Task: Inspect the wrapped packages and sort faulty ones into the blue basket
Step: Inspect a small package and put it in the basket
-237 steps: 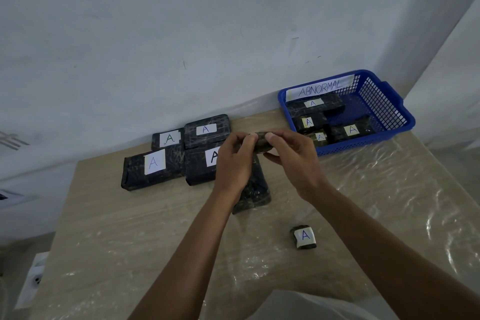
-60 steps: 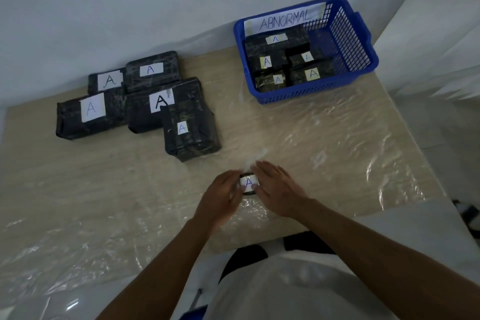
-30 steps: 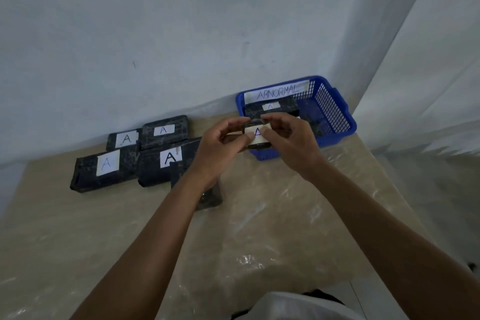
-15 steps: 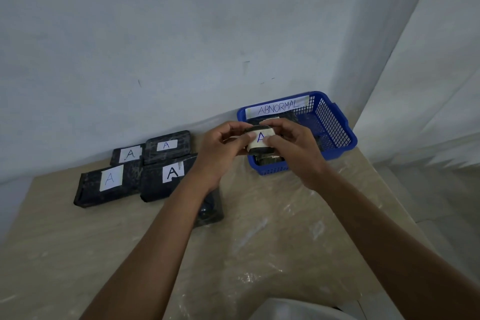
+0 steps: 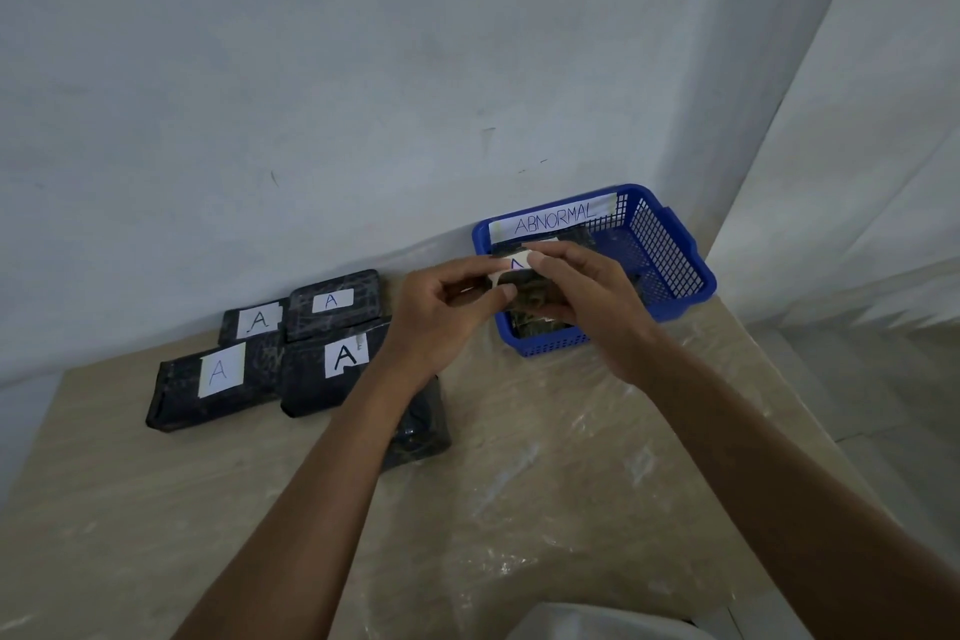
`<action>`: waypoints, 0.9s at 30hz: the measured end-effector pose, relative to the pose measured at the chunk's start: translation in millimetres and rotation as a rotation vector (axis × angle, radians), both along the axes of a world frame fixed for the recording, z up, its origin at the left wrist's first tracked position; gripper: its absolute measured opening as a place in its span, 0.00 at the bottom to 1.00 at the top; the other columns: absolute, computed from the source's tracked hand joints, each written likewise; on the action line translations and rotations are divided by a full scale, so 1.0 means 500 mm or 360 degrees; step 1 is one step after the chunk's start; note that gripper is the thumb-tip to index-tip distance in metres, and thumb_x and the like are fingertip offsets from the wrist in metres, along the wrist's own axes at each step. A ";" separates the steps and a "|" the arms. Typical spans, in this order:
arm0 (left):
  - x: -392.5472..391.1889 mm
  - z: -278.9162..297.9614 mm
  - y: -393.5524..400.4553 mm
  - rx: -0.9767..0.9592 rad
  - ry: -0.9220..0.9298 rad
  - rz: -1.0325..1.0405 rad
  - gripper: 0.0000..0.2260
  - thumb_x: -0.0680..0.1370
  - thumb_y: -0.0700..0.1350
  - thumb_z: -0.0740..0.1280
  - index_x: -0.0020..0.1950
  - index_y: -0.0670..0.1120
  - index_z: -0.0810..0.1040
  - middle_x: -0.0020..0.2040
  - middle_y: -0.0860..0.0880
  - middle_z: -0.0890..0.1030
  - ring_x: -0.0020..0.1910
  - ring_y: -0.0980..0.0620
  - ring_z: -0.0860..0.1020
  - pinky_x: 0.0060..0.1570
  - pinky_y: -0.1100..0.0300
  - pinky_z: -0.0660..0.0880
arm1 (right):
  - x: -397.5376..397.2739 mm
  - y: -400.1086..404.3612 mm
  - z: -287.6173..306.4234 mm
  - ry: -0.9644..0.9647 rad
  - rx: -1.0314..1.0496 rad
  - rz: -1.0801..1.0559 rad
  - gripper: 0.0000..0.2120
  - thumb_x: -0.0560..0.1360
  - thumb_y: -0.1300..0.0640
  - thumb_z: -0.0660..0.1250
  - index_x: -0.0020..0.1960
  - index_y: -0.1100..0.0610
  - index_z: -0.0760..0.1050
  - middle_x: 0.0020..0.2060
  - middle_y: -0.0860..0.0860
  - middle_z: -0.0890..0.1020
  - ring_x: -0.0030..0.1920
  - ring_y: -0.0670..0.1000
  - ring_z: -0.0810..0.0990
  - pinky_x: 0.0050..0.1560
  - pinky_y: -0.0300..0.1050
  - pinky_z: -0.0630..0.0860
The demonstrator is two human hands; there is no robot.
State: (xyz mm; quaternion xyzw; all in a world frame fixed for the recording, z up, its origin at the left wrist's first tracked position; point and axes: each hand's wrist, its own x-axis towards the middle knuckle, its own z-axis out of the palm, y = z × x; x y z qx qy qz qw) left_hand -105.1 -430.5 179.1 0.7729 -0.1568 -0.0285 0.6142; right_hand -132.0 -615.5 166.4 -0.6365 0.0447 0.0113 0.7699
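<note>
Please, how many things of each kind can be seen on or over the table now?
Black wrapped packages lying on the table: 5
Small package held in both hands: 1
Blue basket: 1
Packages inside the basket: mostly hidden, cannot count
Total counted: 7

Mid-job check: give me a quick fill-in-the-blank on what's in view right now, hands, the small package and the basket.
1. Both the left hand and the right hand hold one small wrapped package in front of the ____ basket.
2. The white sign on the basket's back wall reads ____.
3. The white labels on the black packages on the table all show the letter ____.
4. The group of black packages lies on the ____ side of the basket.

Missing words: blue; ABNORMAL; A; left
</note>
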 end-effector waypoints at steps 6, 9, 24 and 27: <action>0.000 0.003 0.004 0.0038 -0.0026 0.0020 0.12 0.78 0.34 0.72 0.58 0.47 0.84 0.42 0.61 0.87 0.45 0.61 0.86 0.46 0.71 0.78 | -0.001 0.003 -0.013 -0.0290 -0.0451 0.0030 0.19 0.78 0.67 0.71 0.67 0.57 0.78 0.52 0.54 0.87 0.55 0.53 0.86 0.61 0.51 0.83; 0.002 0.000 0.005 -0.0009 0.0054 -0.0004 0.12 0.79 0.34 0.71 0.59 0.47 0.84 0.45 0.58 0.88 0.49 0.59 0.86 0.49 0.69 0.79 | 0.001 0.006 -0.017 -0.0360 -0.0506 -0.0043 0.14 0.78 0.68 0.71 0.63 0.60 0.80 0.49 0.55 0.87 0.53 0.53 0.87 0.58 0.52 0.84; 0.005 -0.008 0.006 0.0042 0.0078 -0.0140 0.25 0.76 0.36 0.74 0.71 0.51 0.77 0.65 0.50 0.83 0.66 0.56 0.80 0.65 0.58 0.78 | 0.005 -0.002 -0.008 0.0019 -0.0153 -0.0082 0.06 0.81 0.59 0.69 0.47 0.59 0.82 0.43 0.59 0.85 0.45 0.55 0.86 0.45 0.49 0.86; 0.007 -0.006 0.005 0.0054 -0.0010 -0.0042 0.23 0.76 0.33 0.74 0.68 0.50 0.79 0.58 0.49 0.85 0.58 0.57 0.84 0.59 0.60 0.81 | 0.004 -0.008 -0.011 0.0082 -0.0164 0.0022 0.12 0.83 0.51 0.67 0.51 0.59 0.83 0.51 0.65 0.84 0.50 0.59 0.86 0.49 0.53 0.86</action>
